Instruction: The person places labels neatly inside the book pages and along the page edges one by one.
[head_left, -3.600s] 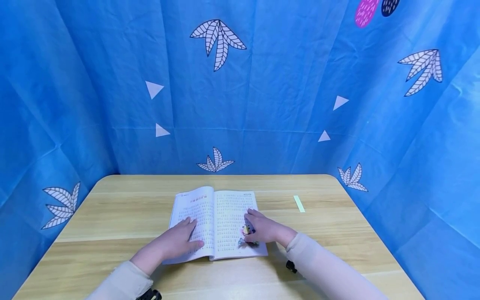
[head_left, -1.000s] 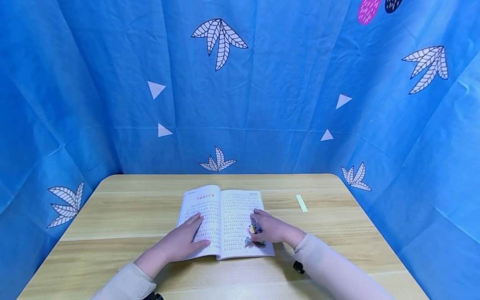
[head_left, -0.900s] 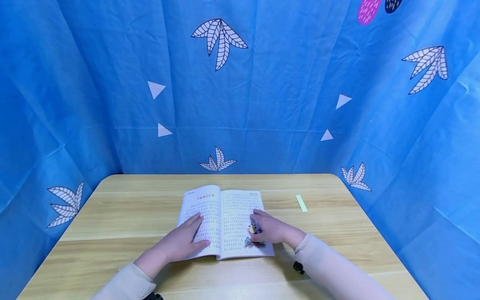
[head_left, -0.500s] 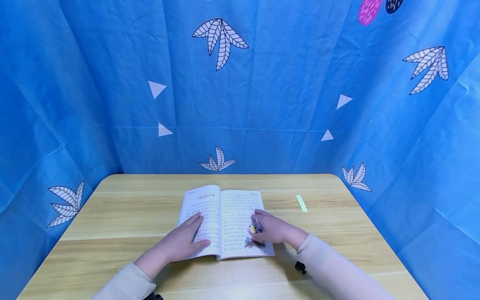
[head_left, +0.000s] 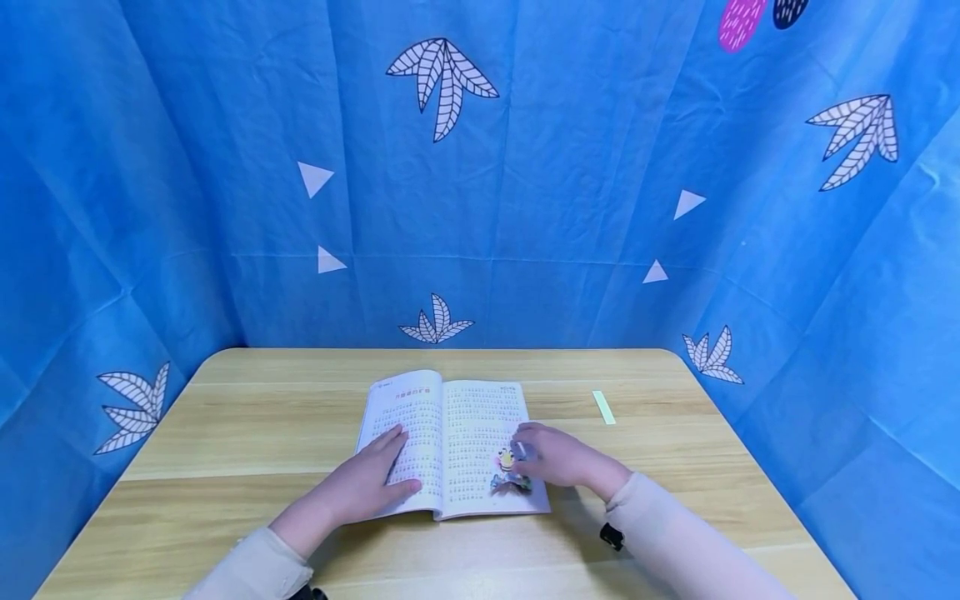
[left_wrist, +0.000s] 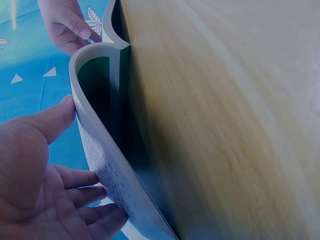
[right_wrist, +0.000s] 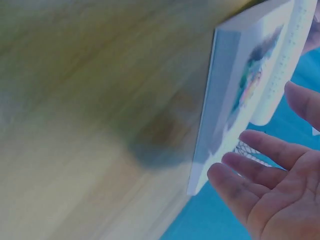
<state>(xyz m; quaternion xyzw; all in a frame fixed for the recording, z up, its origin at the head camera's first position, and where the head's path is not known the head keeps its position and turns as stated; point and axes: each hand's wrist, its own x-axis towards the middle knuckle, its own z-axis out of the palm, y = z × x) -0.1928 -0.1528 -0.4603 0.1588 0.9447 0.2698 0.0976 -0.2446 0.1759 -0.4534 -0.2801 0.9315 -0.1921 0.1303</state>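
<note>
An open book (head_left: pixel 480 417) lies on the wooden table, with printed text on both pages and a colourful cartoon picture (head_left: pixel 506 462) low on the right page. My left hand (head_left: pixel 363 487) rests on the left page, fingers spread; in the left wrist view the fingertips of that hand (left_wrist: pixel 45 175) touch the page, which bulges up from the table. Over the outer part of the right page is my right hand (head_left: pixel 562 457), its fingers relaxed. The right wrist view has this hand (right_wrist: pixel 280 185) at the book's edge (right_wrist: pixel 215 100), holding nothing; whether its fingertips touch the page I cannot tell.
A pale green strip (head_left: pixel 603 407) lies on the wooden table (head_left: pixel 262 433) to the right of the book. Behind the table and at both sides hangs a blue curtain (head_left: pixel 570 167) with white leaves and triangles.
My right hand has shifted slightly to the right, uncovering more of the cartoon picture. My left hand and the book have stayed in place over the last second.
</note>
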